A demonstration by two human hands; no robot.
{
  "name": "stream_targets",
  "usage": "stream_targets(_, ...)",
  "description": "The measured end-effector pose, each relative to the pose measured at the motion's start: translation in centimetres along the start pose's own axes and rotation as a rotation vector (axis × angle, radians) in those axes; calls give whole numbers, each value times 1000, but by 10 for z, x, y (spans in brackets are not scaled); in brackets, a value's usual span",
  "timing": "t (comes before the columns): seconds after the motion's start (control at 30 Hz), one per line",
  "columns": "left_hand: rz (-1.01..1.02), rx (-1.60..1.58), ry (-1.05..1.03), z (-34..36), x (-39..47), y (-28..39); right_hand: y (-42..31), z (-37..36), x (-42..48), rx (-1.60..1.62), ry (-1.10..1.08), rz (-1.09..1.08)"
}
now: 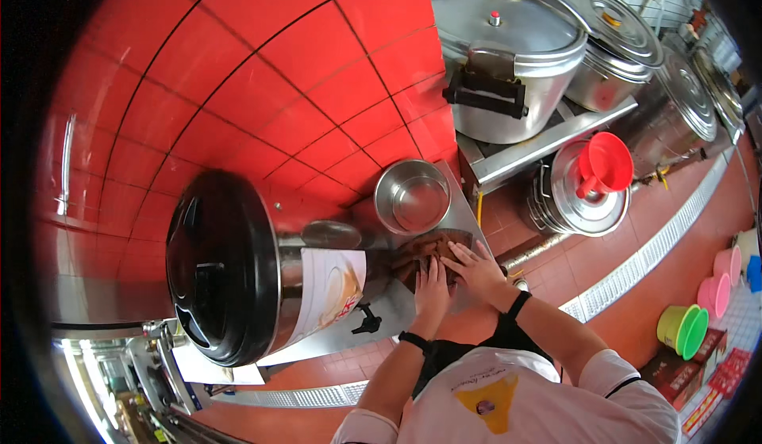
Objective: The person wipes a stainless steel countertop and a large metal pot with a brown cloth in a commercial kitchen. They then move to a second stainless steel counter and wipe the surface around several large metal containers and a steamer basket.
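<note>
A crumpled dark brown cloth or bag (458,238) lies on a stainless steel table (381,319); I cannot tell which it is. My left hand (433,292) rests on its near side with fingers stretched forward. Just to the right, my right hand (479,271) lies on it with fingers spread. Neither hand visibly grips it. Behind the brown thing stands a round steel pot (413,197) with no lid. To the left is a steel insulated drink barrel (290,277) with a black lid (223,271), a printed sheet (330,286) and a black tap (366,320).
Red tiled wall (286,75) rises behind the table. At right, a large pressure cooker (512,75) sits on a steel stand (536,146). A lidded pot (586,218) holding up a red plastic funnel or scoop (604,164) is beside it. Drain grating (631,274) crosses the floor.
</note>
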State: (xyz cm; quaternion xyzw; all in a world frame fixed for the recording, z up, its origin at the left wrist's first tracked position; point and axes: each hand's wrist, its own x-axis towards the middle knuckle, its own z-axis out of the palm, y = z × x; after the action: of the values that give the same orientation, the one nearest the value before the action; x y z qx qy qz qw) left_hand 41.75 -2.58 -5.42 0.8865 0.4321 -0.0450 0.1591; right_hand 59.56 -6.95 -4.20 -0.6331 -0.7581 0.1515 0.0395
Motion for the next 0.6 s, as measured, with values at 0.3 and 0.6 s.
stream_targets(0.3, -69, -148, -11, -6, 20, -7, 4, -26, 32, 12, -104, -28)
stream_targets(0.6, 13, -37, 170, 13, 30, -10, -14, -6, 31, 37, -9, 135)
